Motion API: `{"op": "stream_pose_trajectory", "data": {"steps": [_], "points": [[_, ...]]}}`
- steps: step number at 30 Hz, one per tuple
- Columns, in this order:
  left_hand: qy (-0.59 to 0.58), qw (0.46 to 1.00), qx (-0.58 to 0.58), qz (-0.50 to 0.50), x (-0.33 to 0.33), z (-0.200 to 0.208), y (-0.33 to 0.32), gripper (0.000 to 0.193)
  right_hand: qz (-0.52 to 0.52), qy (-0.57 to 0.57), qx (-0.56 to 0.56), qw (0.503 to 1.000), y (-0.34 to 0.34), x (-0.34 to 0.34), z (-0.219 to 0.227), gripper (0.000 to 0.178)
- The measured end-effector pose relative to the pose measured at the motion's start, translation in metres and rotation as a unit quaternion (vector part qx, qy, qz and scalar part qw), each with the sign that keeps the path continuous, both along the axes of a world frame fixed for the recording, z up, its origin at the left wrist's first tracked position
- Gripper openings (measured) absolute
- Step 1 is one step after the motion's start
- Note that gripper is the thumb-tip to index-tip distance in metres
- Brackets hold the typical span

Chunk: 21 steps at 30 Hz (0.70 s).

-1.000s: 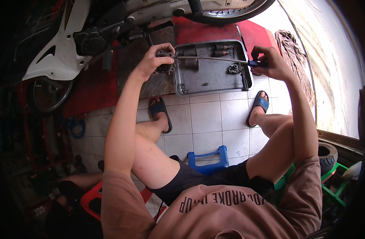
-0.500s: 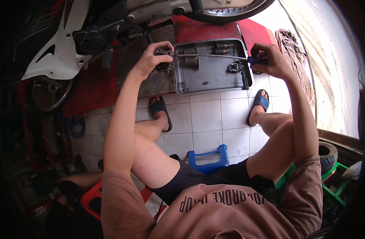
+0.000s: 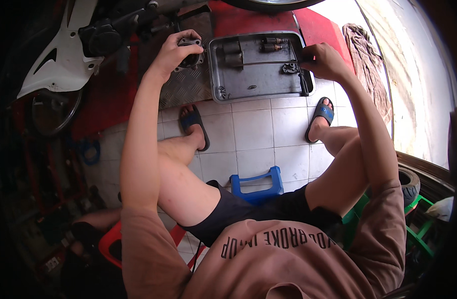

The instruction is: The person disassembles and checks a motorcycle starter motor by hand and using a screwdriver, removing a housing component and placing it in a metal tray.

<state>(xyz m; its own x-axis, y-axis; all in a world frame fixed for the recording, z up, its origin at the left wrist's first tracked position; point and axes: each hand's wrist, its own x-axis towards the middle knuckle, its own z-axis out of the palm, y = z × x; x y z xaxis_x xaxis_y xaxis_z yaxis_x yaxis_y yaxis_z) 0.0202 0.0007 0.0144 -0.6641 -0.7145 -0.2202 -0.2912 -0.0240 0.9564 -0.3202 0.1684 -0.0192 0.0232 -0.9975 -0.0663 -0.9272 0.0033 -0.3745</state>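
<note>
My left hand is closed on the top of a metal engine part with a dark round opening and a flanged rim, which sits at the left of the tray. In my right hand is a long screwdriver, its handle hidden by my fingers. The thin shaft points left across the grey metal tray, with its tip apart from the engine part. In the tray lie a dark metal cylinder, two small plug-like parts and a small dark bracket-like part.
A white motorcycle stands at the left and far side, over a red platform with a metal tread plate. A brown cloth lies at the right. On the tiled floor a blue plastic stool stands between my legs.
The screwdriver's shaft has moved away from the engine part toward the right and now lies over the tray. My right hand has turned over its handle. The left hand keeps its hold.
</note>
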Motion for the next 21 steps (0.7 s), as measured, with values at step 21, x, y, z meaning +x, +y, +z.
{"op": "stream_pose_trajectory", "data": {"steps": [21], "points": [[-0.064, 0.993, -0.1, -0.029, -0.004, -0.009, 0.006, 0.021, 0.055, 0.111, 0.048, 0.991, -0.022, 0.086, -0.051, 0.021]]}}
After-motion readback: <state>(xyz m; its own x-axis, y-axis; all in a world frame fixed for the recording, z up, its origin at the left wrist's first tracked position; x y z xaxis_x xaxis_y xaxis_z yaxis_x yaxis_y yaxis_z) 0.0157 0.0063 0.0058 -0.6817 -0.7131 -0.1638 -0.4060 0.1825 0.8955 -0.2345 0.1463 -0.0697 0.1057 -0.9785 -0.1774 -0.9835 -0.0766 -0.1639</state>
